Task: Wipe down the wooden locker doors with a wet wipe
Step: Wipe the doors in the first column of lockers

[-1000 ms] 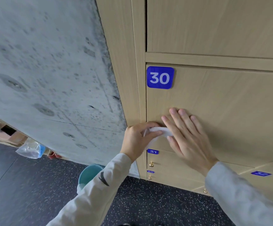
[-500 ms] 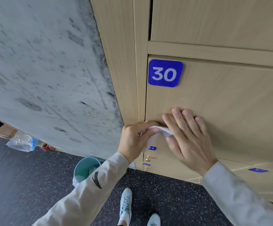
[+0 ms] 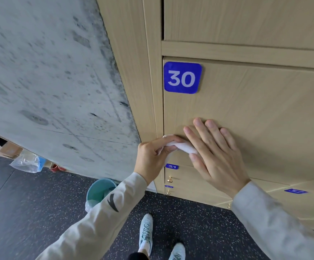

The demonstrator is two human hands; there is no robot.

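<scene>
Concrete, grey and pitted, fills the left of the view as a wall [image 3: 45, 76] beside the lockers, and at its foot sit a clear plastic bag [image 3: 27, 162] and a teal bucket [image 3: 100, 191] on the speckled dark floor [image 3: 21, 212], probably kept close for the cleaning. Next comes the left hand [image 3: 151, 157], fingers curled round a bunched white wet wipe [image 3: 180, 147] and pinching it at the lower left corner of the locker door [image 3: 255, 119] marked by a blue plate 30 [image 3: 182, 77]; gripped this way, the cloth can be worked along the door's left edge and into the seam by the frame. Just to its right the right hand [image 3: 216, 154] lies flat on the same door, fingers straight and spread, holding nothing, though its thumb side touches the wipe; the palm seems to steady the door while the other hand handles the wipe. Below, smaller doors [image 3: 190, 182] with brass knobs await, the nearest numbered 31.
</scene>
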